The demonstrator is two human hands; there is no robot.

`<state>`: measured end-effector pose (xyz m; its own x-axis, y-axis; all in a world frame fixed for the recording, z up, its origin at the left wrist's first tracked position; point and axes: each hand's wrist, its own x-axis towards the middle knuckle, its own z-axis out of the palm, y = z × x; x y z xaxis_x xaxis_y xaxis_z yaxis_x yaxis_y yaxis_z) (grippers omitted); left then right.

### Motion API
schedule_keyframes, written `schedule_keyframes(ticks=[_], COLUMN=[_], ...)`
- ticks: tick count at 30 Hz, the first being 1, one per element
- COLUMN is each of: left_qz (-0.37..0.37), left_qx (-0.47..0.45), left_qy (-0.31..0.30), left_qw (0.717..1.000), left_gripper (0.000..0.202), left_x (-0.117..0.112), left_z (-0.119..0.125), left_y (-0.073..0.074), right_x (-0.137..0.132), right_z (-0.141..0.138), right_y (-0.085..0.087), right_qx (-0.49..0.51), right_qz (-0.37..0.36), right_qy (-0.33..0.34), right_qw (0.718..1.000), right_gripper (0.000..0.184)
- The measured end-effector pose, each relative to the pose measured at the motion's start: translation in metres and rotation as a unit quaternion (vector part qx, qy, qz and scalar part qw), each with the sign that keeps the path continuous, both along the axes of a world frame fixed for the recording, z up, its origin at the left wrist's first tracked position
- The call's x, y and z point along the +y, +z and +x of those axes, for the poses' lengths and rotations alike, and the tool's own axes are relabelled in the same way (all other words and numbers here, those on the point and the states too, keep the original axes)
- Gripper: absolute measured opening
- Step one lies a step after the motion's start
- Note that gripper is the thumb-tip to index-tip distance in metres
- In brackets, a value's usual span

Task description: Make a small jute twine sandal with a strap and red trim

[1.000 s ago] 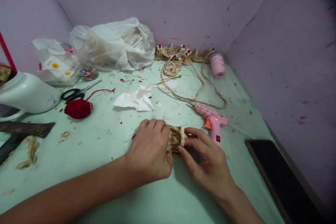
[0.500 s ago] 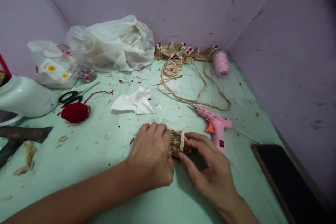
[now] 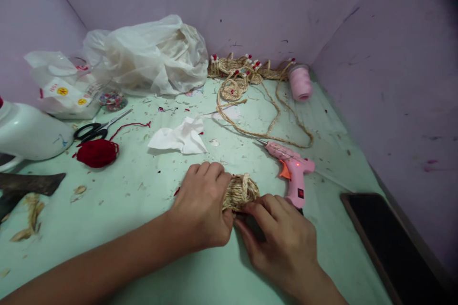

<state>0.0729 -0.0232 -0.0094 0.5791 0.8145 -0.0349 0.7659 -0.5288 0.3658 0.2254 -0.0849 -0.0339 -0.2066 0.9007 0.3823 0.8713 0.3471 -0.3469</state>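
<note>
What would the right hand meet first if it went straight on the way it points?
The right hand would likely meet the woven piece first, right at its fingertips; the left hand lies beyond, though depth is unclear.

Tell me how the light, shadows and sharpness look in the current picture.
Head view: dim, soft light, the far upper right corner falling to black; head view: a soft shadow on the table beside the right hand; head view: slight softness overall, though strands on the woven piece are readable.
</note>
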Motion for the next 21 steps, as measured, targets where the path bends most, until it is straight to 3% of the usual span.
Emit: schedule_keyframes(ticks=[8,17,21], left_qz=[0.020,0.029,0.032], left_qx=[-0.004,-0.013,-0.013], left_qy=[-0.016,-0.019,-0.015], left_qw=[1.000,0.999,0.999], left_gripper=[0.033,0.028,0.028], left_x=[0.004,0.005,0.005], left_z=[0.000,-0.002,0.000], left_y=[-0.001,-0.004,-0.004], right_x=[0.000,0.002,0.002], right_z=[-0.007,0.005,0.011], right_y=[0.001,-0.004,-0.002], right_qx=[-0.001,0.102,0.131], right_qz=[-0.002,-0.076,-0.088], right_qy=[-0.036,0.029,0.026], right_qw=[0.999,0.991,0.987], right_gripper=[0.005,0.009,0.009])
